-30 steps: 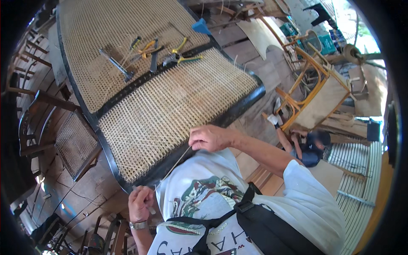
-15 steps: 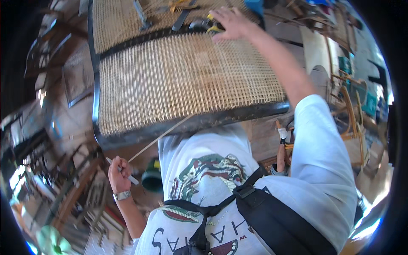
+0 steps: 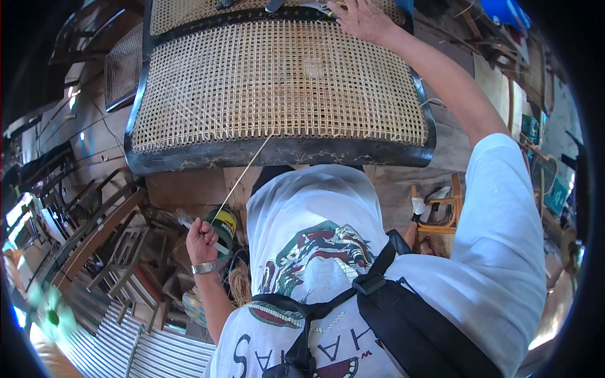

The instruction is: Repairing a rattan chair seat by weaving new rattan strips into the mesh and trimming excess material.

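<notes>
A woven cane panel [image 3: 283,82] in a dark wooden frame [image 3: 208,157] lies in front of me. Out of its near edge runs a long cane strand [image 3: 246,170], pulled taut down to my left hand [image 3: 203,241]. That hand is closed on the strand, and a thin white-handled tool [image 3: 222,248] passes through the same fist; its kind is unclear. At the far side, my right hand [image 3: 364,20] has its fingers around the yellow handle of a pair of pliers [image 3: 322,8], which lies by the frame's crossbar. The picture's top edge partly cuts off the pliers.
Beside the pliers lies another tool [image 3: 273,5], cut off by the top edge. A dark green bucket [image 3: 224,227] stands below my left hand. Stacked wooden frames [image 3: 120,252] fill the left side. Behind my right arm are a wooden chair [image 3: 441,211] and part of another person's arm.
My right fingers have closed in around the pliers' handle. My left hand has moved right and slightly up with the strand. The view has shifted, so the panel sits higher.
</notes>
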### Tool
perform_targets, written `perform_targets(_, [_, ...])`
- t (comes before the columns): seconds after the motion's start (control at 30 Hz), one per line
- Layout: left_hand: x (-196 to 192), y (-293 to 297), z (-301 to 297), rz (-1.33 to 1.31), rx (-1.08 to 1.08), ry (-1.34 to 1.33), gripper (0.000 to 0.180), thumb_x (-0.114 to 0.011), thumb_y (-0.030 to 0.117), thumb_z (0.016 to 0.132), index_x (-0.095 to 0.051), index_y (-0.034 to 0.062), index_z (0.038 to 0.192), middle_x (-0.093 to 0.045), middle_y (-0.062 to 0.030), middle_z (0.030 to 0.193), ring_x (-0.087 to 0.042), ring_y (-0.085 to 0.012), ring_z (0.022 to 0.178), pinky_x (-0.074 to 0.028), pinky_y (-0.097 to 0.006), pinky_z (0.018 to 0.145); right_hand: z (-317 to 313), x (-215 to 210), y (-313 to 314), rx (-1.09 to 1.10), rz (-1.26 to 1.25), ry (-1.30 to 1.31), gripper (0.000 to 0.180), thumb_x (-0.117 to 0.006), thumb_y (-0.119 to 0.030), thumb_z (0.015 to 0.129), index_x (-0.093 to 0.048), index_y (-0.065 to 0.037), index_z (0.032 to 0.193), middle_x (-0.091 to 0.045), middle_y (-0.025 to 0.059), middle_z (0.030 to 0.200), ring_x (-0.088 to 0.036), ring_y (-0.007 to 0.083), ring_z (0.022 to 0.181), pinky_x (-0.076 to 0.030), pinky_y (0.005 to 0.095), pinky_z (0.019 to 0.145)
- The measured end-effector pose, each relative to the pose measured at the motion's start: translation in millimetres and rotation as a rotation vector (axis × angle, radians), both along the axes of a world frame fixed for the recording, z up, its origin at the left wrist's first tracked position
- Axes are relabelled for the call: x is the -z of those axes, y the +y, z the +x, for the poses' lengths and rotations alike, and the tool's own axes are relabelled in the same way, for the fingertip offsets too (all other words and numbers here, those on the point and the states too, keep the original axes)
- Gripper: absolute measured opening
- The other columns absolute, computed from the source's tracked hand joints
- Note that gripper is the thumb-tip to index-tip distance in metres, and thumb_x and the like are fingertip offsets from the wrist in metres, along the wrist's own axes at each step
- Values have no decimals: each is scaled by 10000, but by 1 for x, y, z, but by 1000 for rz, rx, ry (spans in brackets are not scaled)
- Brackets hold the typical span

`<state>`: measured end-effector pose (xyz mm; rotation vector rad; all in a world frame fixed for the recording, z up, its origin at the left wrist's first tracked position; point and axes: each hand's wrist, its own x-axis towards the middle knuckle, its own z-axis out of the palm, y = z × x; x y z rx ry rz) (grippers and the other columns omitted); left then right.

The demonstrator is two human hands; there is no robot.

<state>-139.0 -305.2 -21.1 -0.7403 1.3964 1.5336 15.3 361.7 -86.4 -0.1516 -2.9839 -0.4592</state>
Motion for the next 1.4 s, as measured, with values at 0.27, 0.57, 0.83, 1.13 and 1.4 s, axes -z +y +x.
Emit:
perform_targets(0.27, [-59, 11, -31, 93, 172, 182, 280, -571, 260, 1006, -515, 106, 780, -527, 12, 737, -364, -47, 508, -286, -222, 466, 65, -116, -100, 527, -1773, 257, 958, -604, -668, 839, -290, -64, 1513, -571, 132, 1222, -599, 281, 1107, -452, 445, 997])
perform_targets(0.57, [-161, 49, -25, 249, 230, 224, 299, -557, 237, 1008, -491, 99, 751, -533, -22, 705, -328, -54, 477, -262, -225, 446, 101, -102, -350, 513, -2883, -5, 733, -610, -382, 850, -398, 3, 1437, -612, 135, 1115, -646, 271, 989, -487, 408, 929])
perform_targets(0.83, [-176, 51, -9, 142, 403, 245, 243, -562, 180, 969, -510, 77, 756, -532, -37, 692, -311, -63, 470, -256, -227, 445, 73, -55, -364, 296, -3117, 326, 653, -547, -391, 947, -382, 6, 1440, -609, 166, 1080, -634, 296, 926, -507, 451, 896])
perform_targets(1.13, [-112, 12, -18, 167, 255, 93, 237, -594, 216, 976, -564, 84, 782, -560, -5, 718, -339, -44, 468, -272, -223, 445, 71, -57, -383, 443, -3025, 428, 588, -536, -401, 978, -427, 2, 1394, -609, 131, 969, -590, 236, 803, -496, 395, 788])
perform_targets(1.4, [-100, 5, -38, 209, 182, 132, 243, -581, 247, 994, -560, 104, 799, -528, 18, 701, -352, -47, 485, -277, -224, 460, 86, -82, -372, 333, -3108, 224, 545, -561, -365, 959, -479, 12, 1343, -604, 111, 943, -584, 191, 797, -495, 336, 699])
